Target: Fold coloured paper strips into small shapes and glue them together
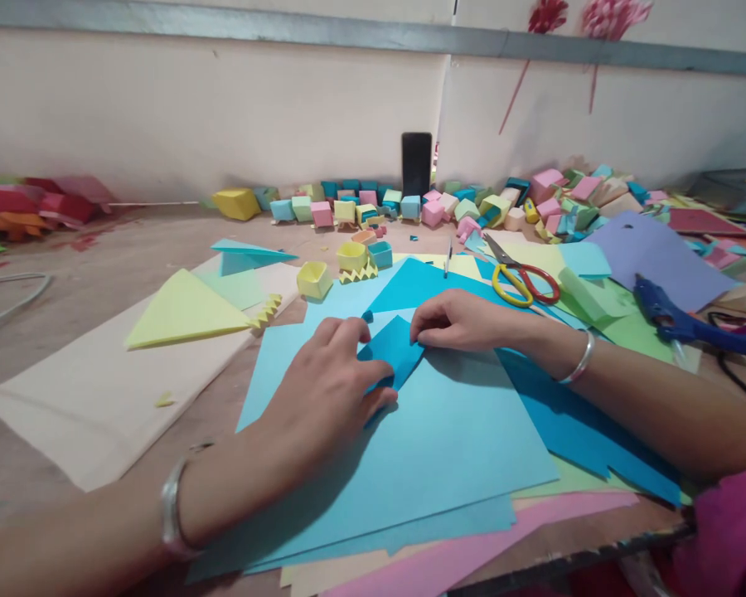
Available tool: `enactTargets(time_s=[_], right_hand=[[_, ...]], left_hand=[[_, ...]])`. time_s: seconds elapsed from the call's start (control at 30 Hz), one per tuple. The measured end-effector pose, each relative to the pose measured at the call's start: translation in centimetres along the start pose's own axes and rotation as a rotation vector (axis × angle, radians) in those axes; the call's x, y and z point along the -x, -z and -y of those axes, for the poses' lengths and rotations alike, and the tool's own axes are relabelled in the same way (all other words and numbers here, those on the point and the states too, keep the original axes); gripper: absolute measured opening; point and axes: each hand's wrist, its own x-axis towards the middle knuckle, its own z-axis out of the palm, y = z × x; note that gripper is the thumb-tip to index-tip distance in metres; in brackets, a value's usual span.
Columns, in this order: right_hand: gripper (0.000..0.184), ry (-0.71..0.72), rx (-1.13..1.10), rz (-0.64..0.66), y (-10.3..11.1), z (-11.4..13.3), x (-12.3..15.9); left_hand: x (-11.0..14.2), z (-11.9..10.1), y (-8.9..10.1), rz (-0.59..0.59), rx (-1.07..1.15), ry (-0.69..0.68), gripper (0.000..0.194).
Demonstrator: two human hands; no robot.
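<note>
A small folded piece of blue paper (390, 352) lies over light blue sheets (448, 431) in front of me. My left hand (339, 373) curls around its left and lower edge, the fingers bent onto the paper. At its right corner, my right hand (457, 322) pinches the paper between thumb and fingers. Parts of the folded piece are hidden under my left fingers. Just beyond my hands lies a larger blue sheet (410, 284). Scissors (522, 278) with one yellow and one red handle rest beyond my right wrist.
Small yellow paper boxes (314, 280) and a folded yellow paper triangle (183, 311) sit at the left. A blue glue gun (677, 315) lies at the right. Along the wall, several colored paper cubes (345, 213) stand around an upright phone (416, 163).
</note>
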Motion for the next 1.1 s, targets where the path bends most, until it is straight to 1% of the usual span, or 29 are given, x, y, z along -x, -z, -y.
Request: enactTargets(time_s=[0.03, 0.07, 0.1, 0.13, 0.2, 0.27, 0.3, 0.47, 0.57, 0.63, 0.73, 0.83, 0.9, 1.03, 1.07, 1.1], right_hand=[[0.017, 0.009, 0.013, -0.006, 0.0, 0.0, 0.0], [0.017, 0.014, 0.019, -0.010, 0.0, 0.0, 0.0], [0.017, 0.019, 0.022, -0.014, 0.0, -0.1, 0.0], [0.017, 0.021, 0.029, -0.023, -0.1, -0.1, 0.0], [0.016, 0.022, 0.065, -0.054, -0.3, -0.1, 0.1], [0.013, 0.008, 0.135, -0.072, -0.5, 0.0, 0.1], [0.012, -0.007, 0.175, -0.069, -0.6, 0.1, 0.1], [0.013, -0.081, 0.302, 0.015, -0.4, 0.5, 0.3], [0.010, -0.132, 0.385, -0.002, -0.4, 0.7, 0.4], [0.012, -0.136, 0.402, -0.023, -0.6, 1.0, 0.4], [0.019, -0.103, 0.336, 0.001, -0.9, 1.1, 0.3], [0.019, -0.141, 0.306, 0.048, -0.5, 0.7, 0.0], [0.017, -0.203, 0.294, 0.074, 0.2, 0.2, -0.2], [0.011, -0.410, 0.184, 0.133, 1.6, -0.3, -0.1], [0.011, -0.429, 0.172, 0.138, 1.7, -0.2, 0.0], [0.012, -0.419, 0.169, 0.136, 1.7, -0.1, 0.1]], left_hand=[[0.0, -0.1, -0.2, -0.069, -0.078, -0.043, 0.016], [0.0, -0.2, -0.3, -0.108, -0.126, -0.085, 0.016], [-0.1, -0.2, -0.6, -0.109, -0.138, -0.130, 0.013], [-0.2, -0.2, -0.8, -0.079, -0.120, -0.178, 0.012], [-0.5, 0.0, -1.3, 0.013, -0.060, -0.263, 0.022], [-0.7, 0.3, -1.7, 0.080, -0.041, -0.314, 0.030], [-0.8, 0.4, -1.8, 0.095, -0.049, -0.330, 0.033], [-0.9, 0.9, -2.2, 0.086, -0.029, -0.368, 0.037], [-0.9, 1.1, -2.3, 0.060, -0.021, -0.393, 0.036], [-0.9, 1.1, -2.3, 0.054, -0.045, -0.409, 0.036], [-1.0, 1.0, -2.3, 0.053, -0.055, -0.419, 0.038], [-1.0, 1.1, -2.2, 0.053, -0.022, -0.421, 0.041], [-1.1, 1.1, -2.1, 0.062, -0.019, -0.437, 0.042], [-1.2, 1.2, -1.9, 0.064, -0.037, -0.461, 0.043], [-1.2, 1.2, -2.0, 0.057, -0.034, -0.462, 0.043], [-1.2, 1.1, -2.0, 0.054, -0.030, -0.461, 0.041]])
